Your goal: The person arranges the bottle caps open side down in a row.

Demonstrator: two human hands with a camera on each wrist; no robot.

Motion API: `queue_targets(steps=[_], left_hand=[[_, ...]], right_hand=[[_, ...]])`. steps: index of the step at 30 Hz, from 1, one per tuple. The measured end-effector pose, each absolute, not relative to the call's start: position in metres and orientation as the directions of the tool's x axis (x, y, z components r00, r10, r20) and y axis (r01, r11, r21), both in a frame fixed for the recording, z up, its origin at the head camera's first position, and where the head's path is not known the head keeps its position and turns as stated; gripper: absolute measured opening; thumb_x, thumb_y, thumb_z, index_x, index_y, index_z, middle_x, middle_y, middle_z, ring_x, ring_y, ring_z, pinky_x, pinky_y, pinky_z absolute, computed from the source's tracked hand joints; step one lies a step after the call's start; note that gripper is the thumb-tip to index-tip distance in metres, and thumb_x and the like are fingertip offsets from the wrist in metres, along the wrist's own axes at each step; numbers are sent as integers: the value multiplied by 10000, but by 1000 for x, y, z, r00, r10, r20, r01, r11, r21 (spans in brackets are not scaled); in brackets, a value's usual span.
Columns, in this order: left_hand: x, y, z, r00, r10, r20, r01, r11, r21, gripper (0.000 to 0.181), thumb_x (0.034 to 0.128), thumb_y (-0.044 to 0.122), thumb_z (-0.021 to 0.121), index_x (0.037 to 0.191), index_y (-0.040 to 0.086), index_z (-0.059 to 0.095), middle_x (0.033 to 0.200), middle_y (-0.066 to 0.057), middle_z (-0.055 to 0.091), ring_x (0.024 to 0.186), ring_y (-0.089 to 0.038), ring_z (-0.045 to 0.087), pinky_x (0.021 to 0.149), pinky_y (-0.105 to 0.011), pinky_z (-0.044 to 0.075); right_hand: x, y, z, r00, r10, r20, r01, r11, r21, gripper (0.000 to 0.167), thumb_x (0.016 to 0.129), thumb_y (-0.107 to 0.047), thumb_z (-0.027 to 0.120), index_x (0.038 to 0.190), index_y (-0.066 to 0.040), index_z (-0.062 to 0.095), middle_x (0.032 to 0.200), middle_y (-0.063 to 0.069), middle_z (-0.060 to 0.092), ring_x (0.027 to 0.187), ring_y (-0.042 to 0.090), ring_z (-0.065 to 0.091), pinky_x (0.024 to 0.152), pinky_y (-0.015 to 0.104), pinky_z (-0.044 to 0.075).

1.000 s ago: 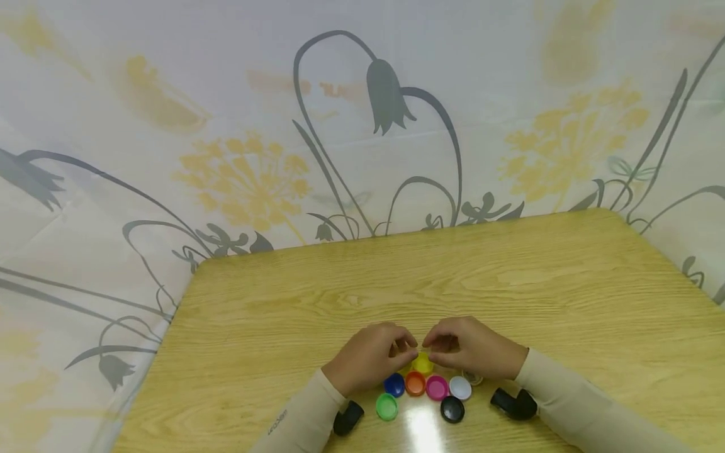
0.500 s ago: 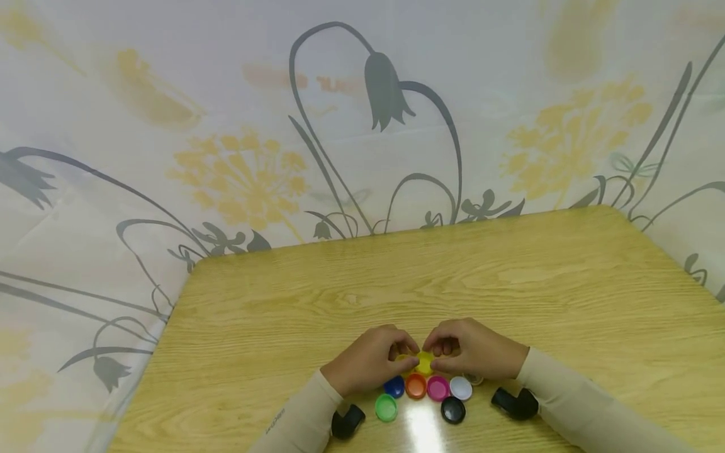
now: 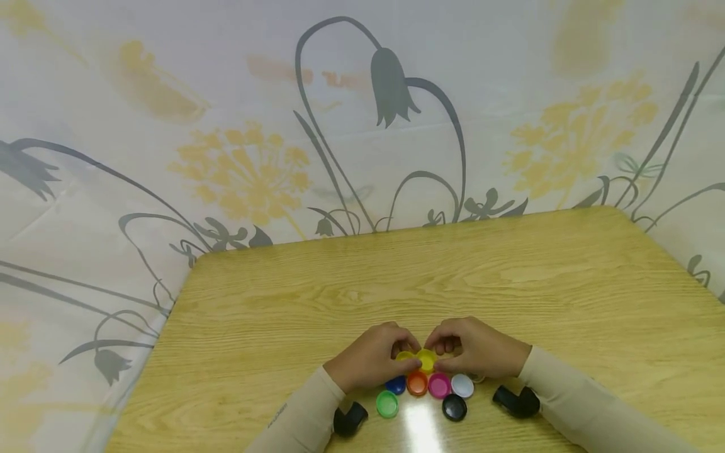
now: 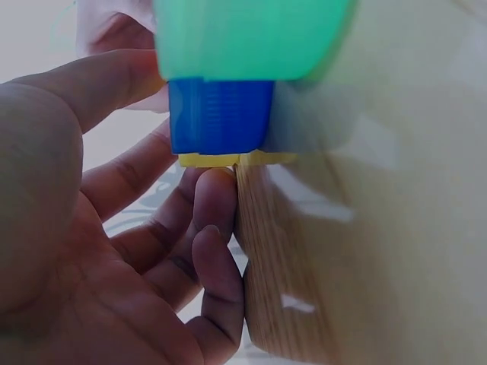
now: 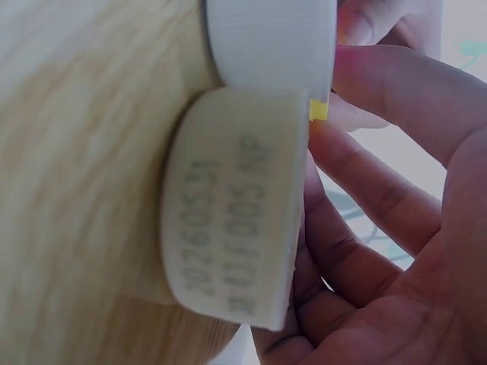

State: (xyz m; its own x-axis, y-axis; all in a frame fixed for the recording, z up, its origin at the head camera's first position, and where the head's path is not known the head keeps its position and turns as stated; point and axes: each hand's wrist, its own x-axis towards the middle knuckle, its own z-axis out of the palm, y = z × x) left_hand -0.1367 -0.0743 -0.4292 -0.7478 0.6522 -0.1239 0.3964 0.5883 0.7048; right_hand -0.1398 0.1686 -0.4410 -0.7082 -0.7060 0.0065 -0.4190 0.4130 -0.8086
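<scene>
Two yellow bottle caps, a left one (image 3: 404, 356) and a right one (image 3: 427, 360), lie side by side on the wooden table. My left hand (image 3: 372, 355) has its thumb and fingers around the left cap, with the thumb tip reaching the right cap's edge. Around the right cap curve the thumb and fingers of my right hand (image 3: 478, 348). Just in front sit a blue cap (image 4: 221, 115), an orange cap (image 3: 417, 382), a pink cap (image 3: 439, 385) and a white cap (image 5: 270, 42). The hands partly hide the yellow caps.
A green cap (image 3: 387, 404) and a black cap (image 3: 454, 407) lie nearest me. Beside the white cap is a cream cap (image 5: 228, 205) with printed characters. Black wrist devices (image 3: 517, 401) hang under both sleeves. A flower-patterned backdrop (image 3: 362, 126) stands behind the table.
The left yellow cap shows more between my hands than a second ago. The right yellow cap has shifted slightly away from the orange one. The front caps keep their arrangement.
</scene>
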Motion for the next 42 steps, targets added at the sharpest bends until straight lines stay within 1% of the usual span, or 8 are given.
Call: queue_targets(steps=[9,18,24,35,42], left_hand=[[-135,-72,-430,-757,641,-122,402,606,687,234,911,294,747,1083,137,721,941,105,631,840,17,532,790,-155,483],[-136,-73,-431,-765,629,-139,360,596,717,227,898,269,761,1062,117,721,874,104,610,784,0,518,746,-149,472],[-136,-73,-429,-764,630,-140,360,596,718,229,887,282,771,1050,130,719,863,110,607,776,-2,515,734,-154,470],[-136,-73,-429,-768,625,-141,344,589,731,232,891,279,767,1054,123,714,850,105,602,751,3,513,704,-153,469],[-137,-73,-429,-777,610,-155,312,587,747,230,889,284,770,1045,127,712,834,109,590,734,-3,506,688,-160,465]], right_hand=[[-138,168,-437,-713,-701,-5,-409,421,-810,229,909,-247,747,1084,-103,717,925,-52,649,814,23,556,713,217,527],[-138,168,-437,-705,-709,-1,-408,407,-817,235,931,-256,721,1092,-85,718,905,-70,653,797,-4,559,710,215,533],[-138,168,-437,-708,-706,5,-410,405,-817,240,939,-278,711,1096,-97,723,900,-72,657,783,-4,563,697,219,532],[-138,168,-436,-713,-701,-6,-390,404,-827,259,956,-285,687,1111,-82,722,902,-64,667,778,1,580,700,224,539],[-138,167,-435,-706,-708,4,-414,409,-813,235,932,-259,721,1103,-98,716,907,-74,649,797,-7,560,702,215,537]])
